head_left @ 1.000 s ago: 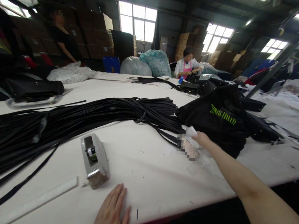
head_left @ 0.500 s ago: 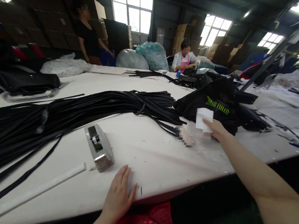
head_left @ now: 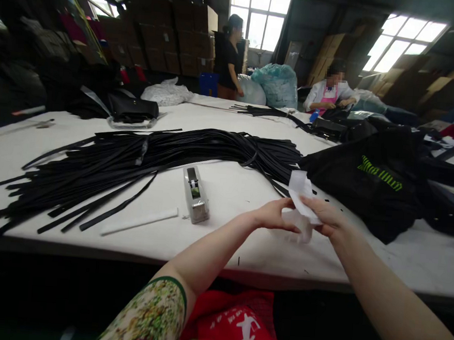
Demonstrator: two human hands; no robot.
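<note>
Folded white paper (head_left: 300, 188) is between my two hands above the table's front right part. My right hand (head_left: 327, 216) grips it from the right, thumb on top. From the left, my left hand (head_left: 276, 215) closes its thumb and fingers round the lower part. A thin, pale, see-through piece, perhaps plastic, hangs below the paper (head_left: 305, 232). Just behind lies a long bundle of black straps (head_left: 209, 148). Left of my hands stands a grey tape dispenser (head_left: 196, 196), and a white strip (head_left: 140, 222) lies beside it.
A black cloth bag with green lettering (head_left: 366, 174) lies right of my hands on the white table (head_left: 222, 242). A black handbag (head_left: 132, 109) and crumpled plastic (head_left: 166, 92) lie at the back left. Two people (head_left: 230, 61) are across the table, one in a pink apron (head_left: 328, 97).
My left hand has left the tabletop and moved right to the paper. My right hand has drawn the paper from beside the black bag towards it. The view has turned left.
</note>
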